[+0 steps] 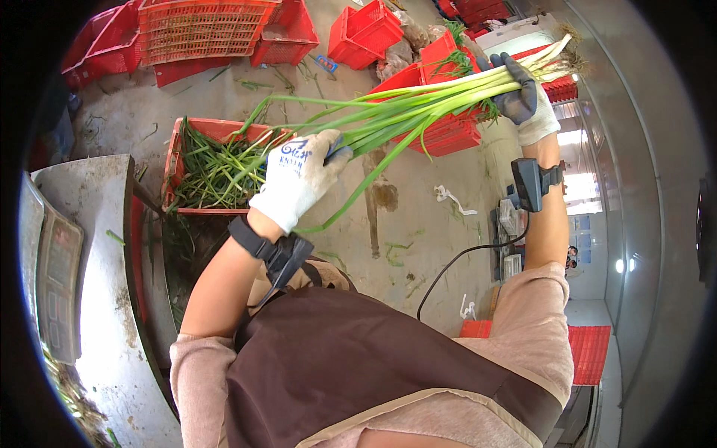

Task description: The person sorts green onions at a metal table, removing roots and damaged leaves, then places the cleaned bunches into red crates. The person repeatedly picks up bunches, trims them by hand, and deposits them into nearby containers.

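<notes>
A bunch of long green onions [414, 113] stretches between my two hands, above the floor. My right hand [518, 92], in a white glove with a dark grey palm, grips the pale stalks close to the roots. The root ends point to the upper right. My left hand [305, 168], in a similar white glove, closes around the green leaves. One long leaf hangs below the left hand in a bend. Under and beyond that hand stands a red plastic crate [170, 168] holding loose green leaves [210, 168].
At left a metal table [106, 196] carries a digital scale [61, 285]; onions [70, 400] lie beside it. Red crates [364, 33] and an orange crate [207, 28] stand at the back. Leaf scraps and white strips [451, 200] litter the floor. A black cable [448, 263] hangs from my right wrist device.
</notes>
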The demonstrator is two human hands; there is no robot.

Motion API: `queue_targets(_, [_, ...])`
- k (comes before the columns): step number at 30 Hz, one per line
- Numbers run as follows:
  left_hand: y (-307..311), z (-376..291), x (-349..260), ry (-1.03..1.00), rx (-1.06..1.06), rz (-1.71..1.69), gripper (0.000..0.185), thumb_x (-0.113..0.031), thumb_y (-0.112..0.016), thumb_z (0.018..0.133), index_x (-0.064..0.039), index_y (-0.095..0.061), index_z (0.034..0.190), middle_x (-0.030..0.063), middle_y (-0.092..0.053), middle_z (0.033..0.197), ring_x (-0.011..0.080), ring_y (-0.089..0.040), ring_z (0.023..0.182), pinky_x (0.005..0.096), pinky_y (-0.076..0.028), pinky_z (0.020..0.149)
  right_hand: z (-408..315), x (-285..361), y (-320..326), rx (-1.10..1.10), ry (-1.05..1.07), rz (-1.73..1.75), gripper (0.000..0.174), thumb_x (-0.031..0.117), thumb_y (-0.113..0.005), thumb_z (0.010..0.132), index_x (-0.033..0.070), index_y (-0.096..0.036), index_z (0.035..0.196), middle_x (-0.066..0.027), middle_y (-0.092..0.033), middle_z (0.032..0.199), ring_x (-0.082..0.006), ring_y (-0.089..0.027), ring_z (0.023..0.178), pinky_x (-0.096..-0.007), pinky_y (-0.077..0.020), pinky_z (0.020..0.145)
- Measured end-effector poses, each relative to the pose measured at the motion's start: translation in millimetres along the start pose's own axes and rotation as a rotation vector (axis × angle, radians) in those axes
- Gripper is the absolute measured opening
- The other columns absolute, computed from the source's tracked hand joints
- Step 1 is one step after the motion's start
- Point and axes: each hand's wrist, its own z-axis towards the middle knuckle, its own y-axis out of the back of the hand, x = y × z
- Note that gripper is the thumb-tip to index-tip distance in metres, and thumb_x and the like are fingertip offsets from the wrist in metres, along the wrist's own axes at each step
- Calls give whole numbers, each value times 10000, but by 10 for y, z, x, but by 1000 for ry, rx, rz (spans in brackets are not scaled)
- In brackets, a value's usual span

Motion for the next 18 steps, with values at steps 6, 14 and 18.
queue_targets(6, [201,22,76,26,-192,130,321,-193,-659,802,-94,-623,1106,146,-661,968,285,-648,827,349,-515,711,-134,-246,-89,64,75,-64,347,40,-502,928,-9,-426,1263,-191,-529,1189,-396,-517,1160,-475,-442,1012])
queue_targets(14, [331,939,-213,-353,-19,-84,678,-346,-744,755,46,-495,1250,202,-517,1270,247,-552,1101,358,-436,928,16,-767,-566,325,75,-135,320,27,-571,887,-47,-511,1193,-164,-611,1101,-317,-597,1068,-397,-496,934])
queue_targets(18, [338,1394,-421,-130,408,-437,633,-211,-769,731,4,-489,1257,84,-655,935,141,-595,878,296,-484,789,113,-962,-1029,433,83,-181,162,4,-539,829,-32,-621,963,-123,-650,903,-238,-641,784,-351,-535,731])
